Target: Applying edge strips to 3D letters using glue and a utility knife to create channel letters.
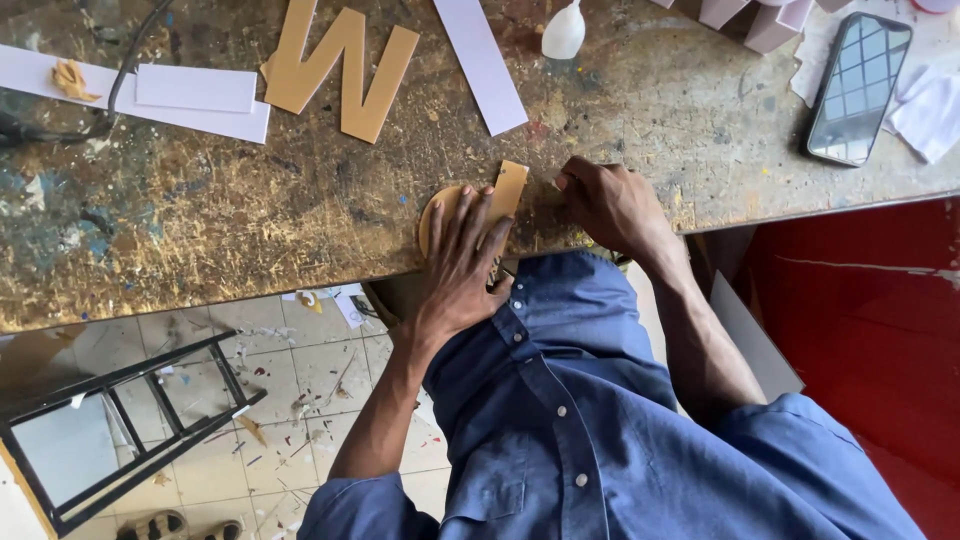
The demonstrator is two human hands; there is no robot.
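My left hand (460,262) lies flat, fingers spread, pressing down on a tan cardboard piece (438,205) with a rounded shape at the near edge of the worn workbench (250,220). A short tan cardboard strip (510,185) sticks out from under my fingertips. My right hand (610,203) rests on the bench just right of the strip, its fingers curled in towards it. Whether it holds anything small is hidden.
A tan cardboard letter shape (345,65) and white paper strips (482,62) lie further out on the bench. A white glue bottle (563,32) stands at the far edge and a phone (858,88) lies to the right. A black metal frame (120,430) sits on the tiled floor.
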